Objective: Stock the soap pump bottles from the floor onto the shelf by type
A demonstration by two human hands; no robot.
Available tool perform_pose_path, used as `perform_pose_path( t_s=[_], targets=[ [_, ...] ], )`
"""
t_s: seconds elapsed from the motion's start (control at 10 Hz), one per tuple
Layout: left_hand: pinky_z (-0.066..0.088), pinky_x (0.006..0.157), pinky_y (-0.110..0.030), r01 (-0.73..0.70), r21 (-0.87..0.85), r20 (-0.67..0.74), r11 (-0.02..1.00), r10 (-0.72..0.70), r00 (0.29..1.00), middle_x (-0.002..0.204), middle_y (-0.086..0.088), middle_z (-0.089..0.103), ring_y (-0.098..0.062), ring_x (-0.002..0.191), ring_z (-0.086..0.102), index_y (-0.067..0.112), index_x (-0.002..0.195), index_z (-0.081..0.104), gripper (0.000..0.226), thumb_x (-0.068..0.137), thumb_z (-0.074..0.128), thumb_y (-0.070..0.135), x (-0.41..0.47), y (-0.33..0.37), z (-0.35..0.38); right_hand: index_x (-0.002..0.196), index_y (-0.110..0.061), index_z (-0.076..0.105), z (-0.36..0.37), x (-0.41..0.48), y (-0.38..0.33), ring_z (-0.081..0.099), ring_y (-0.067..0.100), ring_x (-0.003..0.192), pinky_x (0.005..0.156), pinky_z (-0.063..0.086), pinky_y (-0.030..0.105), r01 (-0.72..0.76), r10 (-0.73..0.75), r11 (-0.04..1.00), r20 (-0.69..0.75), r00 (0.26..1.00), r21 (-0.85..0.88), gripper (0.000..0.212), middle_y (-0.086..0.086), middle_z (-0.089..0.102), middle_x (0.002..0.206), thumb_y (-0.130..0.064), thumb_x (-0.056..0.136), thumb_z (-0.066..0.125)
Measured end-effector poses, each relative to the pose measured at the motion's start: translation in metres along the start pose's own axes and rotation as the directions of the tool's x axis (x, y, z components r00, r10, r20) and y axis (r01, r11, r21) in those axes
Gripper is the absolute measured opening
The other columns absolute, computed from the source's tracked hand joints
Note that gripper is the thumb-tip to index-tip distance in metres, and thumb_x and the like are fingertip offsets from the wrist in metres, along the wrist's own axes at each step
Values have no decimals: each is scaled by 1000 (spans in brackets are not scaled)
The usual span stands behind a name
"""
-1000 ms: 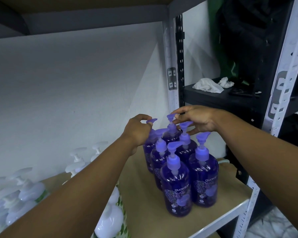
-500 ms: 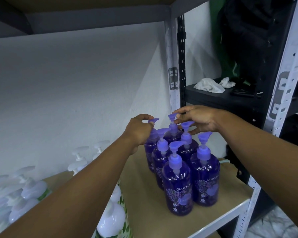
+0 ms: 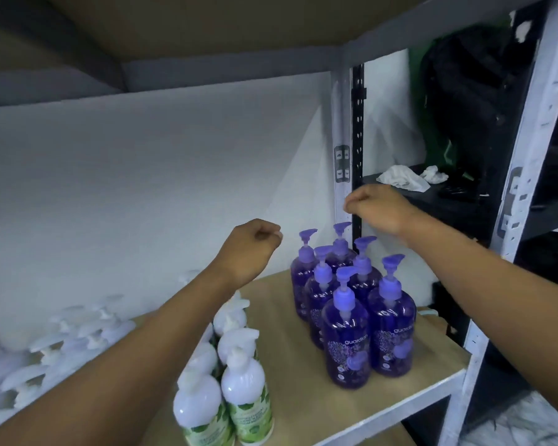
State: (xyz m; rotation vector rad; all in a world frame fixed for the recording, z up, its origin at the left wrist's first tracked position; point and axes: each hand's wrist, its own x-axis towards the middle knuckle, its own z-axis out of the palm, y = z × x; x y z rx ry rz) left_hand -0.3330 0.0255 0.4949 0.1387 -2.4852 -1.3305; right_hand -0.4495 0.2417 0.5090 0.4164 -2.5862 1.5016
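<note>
Cloths (image 3: 403,180) on black shelf (image 3: 438,209) beyond purple bottles (image 3: 347,336)

Left hand (image 3: 252,243): bare, knuckles and wrist uncovered. Right hand (image 3: 377,209): bare likewise. Left forearm (image 3: 126,358): bare along its whole visible length, to the lower left frame edge. Right forearm (image 3: 496,300): bare to the right frame edge. Both arms narrow at the wrist and widen toward the elbow.
</note>
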Motion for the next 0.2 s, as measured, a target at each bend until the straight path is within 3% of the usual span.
perform_pose_path(
  t_s=[0.1, 0.2],
  targets=[
    [45, 85, -15, -33, 71, -44, 997, 36, 998, 105, 19, 66, -1, 99, 62, 24, 110, 69, 17, 100, 57, 26, -36, -2, -36, 112, -21, 70, 17, -41, -32, 60, 11, 110, 94, 45, 27, 137, -143, 986, -52, 988, -95, 22, -10, 67, 114, -23, 93, 61],
    [46, 88, -18, -26, 157, -98, 987, 42, 994, 108, 20, 69, 0, 103, 63, 28, 103, 69, 12, 98, 58, 29, -74, -15, -72, 107, -26, 70, 45, -85, -58, 57, 11, 103, 88, 42, 26, 269, -273, 955, -18, 962, -123, 15, -15, 60, 110, -26, 94, 62]
  ],
)
